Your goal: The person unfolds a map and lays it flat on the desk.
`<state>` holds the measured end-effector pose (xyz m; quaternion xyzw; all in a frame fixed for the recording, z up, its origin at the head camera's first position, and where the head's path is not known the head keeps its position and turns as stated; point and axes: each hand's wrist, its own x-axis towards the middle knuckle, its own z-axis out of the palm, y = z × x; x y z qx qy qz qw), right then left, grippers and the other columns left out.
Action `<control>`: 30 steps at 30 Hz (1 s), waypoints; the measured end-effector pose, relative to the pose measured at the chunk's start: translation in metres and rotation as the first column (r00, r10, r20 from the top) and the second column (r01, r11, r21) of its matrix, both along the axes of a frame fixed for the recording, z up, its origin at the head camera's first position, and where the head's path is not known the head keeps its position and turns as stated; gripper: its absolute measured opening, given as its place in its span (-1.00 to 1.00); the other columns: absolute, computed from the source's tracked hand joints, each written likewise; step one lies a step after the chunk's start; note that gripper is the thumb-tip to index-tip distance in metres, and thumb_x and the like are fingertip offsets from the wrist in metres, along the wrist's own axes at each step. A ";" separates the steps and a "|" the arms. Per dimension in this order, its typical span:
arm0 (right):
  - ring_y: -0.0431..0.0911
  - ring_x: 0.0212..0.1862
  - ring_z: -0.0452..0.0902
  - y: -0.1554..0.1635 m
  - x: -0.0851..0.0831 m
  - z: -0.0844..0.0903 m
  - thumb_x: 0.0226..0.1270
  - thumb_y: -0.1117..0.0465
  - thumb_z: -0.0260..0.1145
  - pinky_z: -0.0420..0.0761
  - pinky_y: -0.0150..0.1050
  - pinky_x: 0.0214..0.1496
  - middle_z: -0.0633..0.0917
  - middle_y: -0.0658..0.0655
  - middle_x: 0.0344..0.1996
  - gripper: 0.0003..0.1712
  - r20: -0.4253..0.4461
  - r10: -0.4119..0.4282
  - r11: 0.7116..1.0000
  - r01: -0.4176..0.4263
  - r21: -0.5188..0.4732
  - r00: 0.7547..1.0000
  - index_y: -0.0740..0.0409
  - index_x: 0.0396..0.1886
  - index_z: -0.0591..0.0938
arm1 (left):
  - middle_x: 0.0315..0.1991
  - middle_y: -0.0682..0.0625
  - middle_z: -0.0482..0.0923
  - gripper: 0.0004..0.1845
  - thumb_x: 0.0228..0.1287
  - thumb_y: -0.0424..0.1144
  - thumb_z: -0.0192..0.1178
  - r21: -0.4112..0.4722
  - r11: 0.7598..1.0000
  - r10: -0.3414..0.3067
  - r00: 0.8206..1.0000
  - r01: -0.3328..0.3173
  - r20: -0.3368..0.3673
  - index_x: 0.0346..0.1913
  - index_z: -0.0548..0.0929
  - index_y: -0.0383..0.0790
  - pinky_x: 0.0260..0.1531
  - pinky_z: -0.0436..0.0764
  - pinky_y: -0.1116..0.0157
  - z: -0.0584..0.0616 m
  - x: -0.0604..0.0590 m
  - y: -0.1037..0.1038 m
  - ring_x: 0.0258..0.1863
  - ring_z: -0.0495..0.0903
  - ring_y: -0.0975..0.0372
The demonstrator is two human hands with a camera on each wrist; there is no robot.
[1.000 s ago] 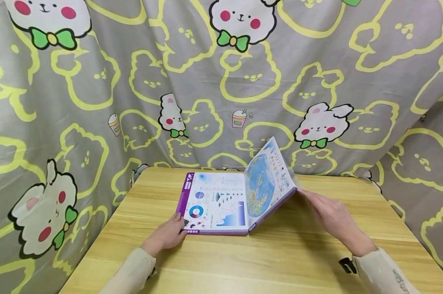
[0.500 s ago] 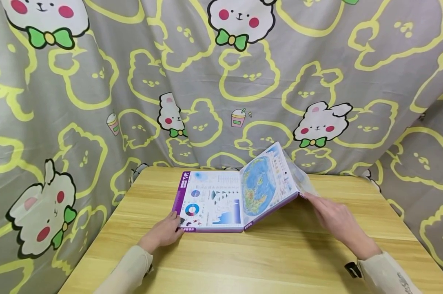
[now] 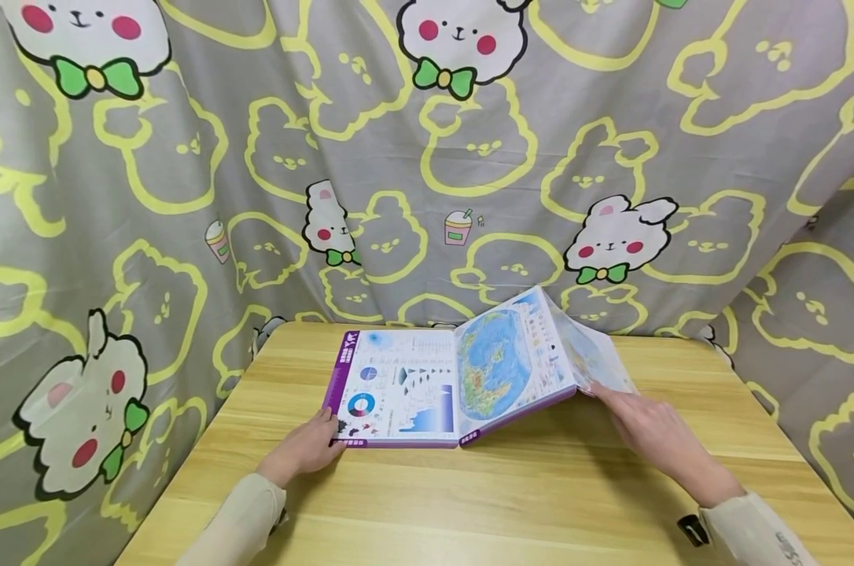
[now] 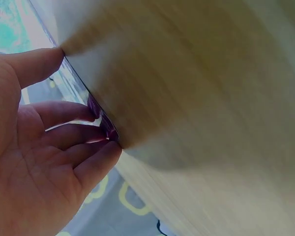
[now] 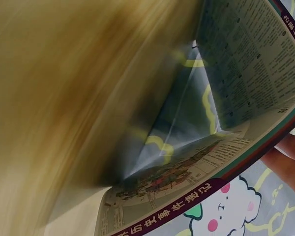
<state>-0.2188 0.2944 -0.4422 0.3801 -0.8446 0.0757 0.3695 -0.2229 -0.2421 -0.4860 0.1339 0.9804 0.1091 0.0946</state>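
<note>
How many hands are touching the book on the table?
2. The left hand rests on the book at its near left corner; the right hand holds the lifted right-hand page's outer edge.

Bare table [image 3: 512, 503] lies open around the book [image 3: 455, 385]; the curtain [image 3: 427, 173] closes off the far edge.
</note>
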 end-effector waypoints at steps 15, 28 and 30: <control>0.04 -0.35 0.66 0.010 0.001 -0.013 0.54 -0.05 -0.42 0.61 -0.06 -0.53 0.71 0.19 -0.20 -0.34 0.077 -0.050 0.995 0.043 0.093 0.996 0.20 0.06 0.56 | 0.34 -0.48 0.09 -0.41 0.35 -0.15 0.12 0.001 0.999 0.051 0.999 -0.051 0.015 0.23 0.35 -0.60 0.30 0.14 -0.10 -0.001 0.000 -0.015 0.35 0.08 -0.23; 0.06 -0.18 0.65 0.013 0.004 -0.025 0.55 0.02 -0.51 0.65 -0.06 -0.40 0.68 0.20 -0.08 -0.29 0.128 -0.050 0.985 0.027 0.173 0.991 0.21 0.06 0.57 | 0.33 -0.51 0.09 -0.41 0.34 -0.18 0.12 0.021 0.998 0.053 0.998 -0.054 0.018 0.22 0.34 -0.63 0.29 0.14 -0.12 0.003 0.002 -0.025 0.34 0.08 -0.26; 0.06 -0.15 0.65 0.013 0.004 -0.027 0.54 0.02 -0.53 0.65 -0.07 -0.41 0.68 0.20 -0.07 -0.27 0.141 -0.045 0.982 0.018 0.186 0.989 0.20 0.07 0.57 | 0.32 -0.52 0.09 -0.41 0.34 -0.18 0.12 0.021 0.998 0.052 0.999 -0.052 0.018 0.21 0.34 -0.63 0.29 0.14 -0.12 0.004 0.002 -0.025 0.33 0.08 -0.27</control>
